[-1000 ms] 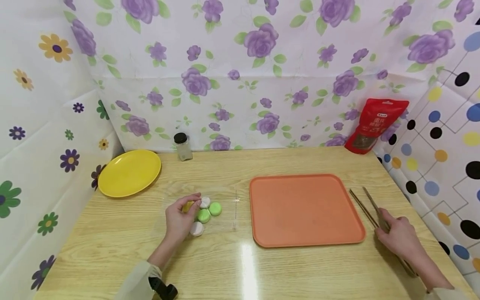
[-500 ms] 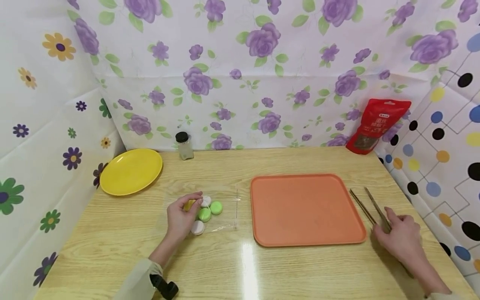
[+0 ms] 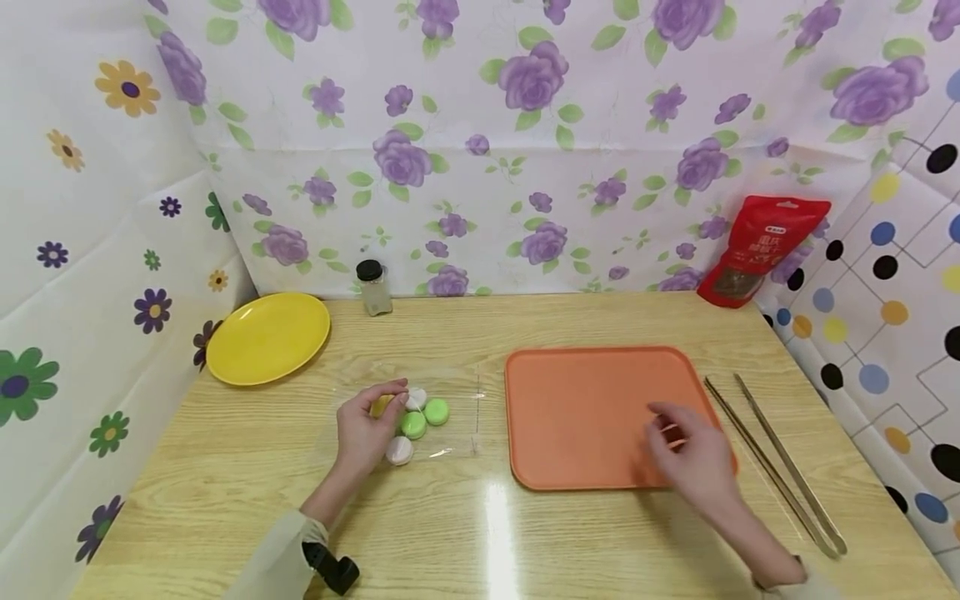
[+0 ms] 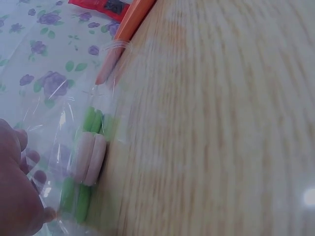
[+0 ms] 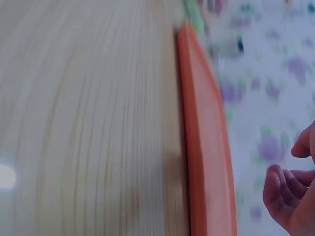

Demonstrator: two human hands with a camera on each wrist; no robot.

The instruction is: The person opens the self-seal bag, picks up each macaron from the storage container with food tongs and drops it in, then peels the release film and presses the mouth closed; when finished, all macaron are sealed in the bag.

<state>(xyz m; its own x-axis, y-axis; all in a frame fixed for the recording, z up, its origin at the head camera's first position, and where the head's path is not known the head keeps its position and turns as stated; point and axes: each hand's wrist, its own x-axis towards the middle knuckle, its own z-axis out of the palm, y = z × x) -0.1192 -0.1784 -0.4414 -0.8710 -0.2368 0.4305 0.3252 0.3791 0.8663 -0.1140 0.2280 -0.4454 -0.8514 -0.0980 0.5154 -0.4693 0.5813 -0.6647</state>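
Head view: a person's left hand (image 3: pixel 367 425) pinches a clear plastic bag (image 3: pixel 462 429) between thumb and fingertips. The bag lies on a wooden table (image 3: pixel 217 500), left of centre, and the macarons (image 3: pixel 414 426), green, whitish and one yellow partly behind the fingers, seem to sit inside it. The right hand (image 3: pixel 693 457) hangs over the right part of an orange tray (image 3: pixel 577 417), fingers loosely curved, holding nothing visible. Metal tongs (image 3: pixel 791 463) lie spread just beyond the tray's right edge. A strip of tabletop separates the bag from the tray's raised rim, leaving room to move between them; behind and to the left is a yellow plate (image 3: pixel 268 337).

Left wrist view: the film looks thin, slick and crinkly, so it likely slides easily and gives little support. The macarons show edge-on, each a pair of shells; they are probably light and brittle, best taken gently by their sides, while the bag is better held by its loose film. Its mouth is hard to make out.

Right wrist view: blurred. The tray's upturned rim runs alongside the tabletop as a low edge to clear, and the right hand's curved fingers appear apart from it.
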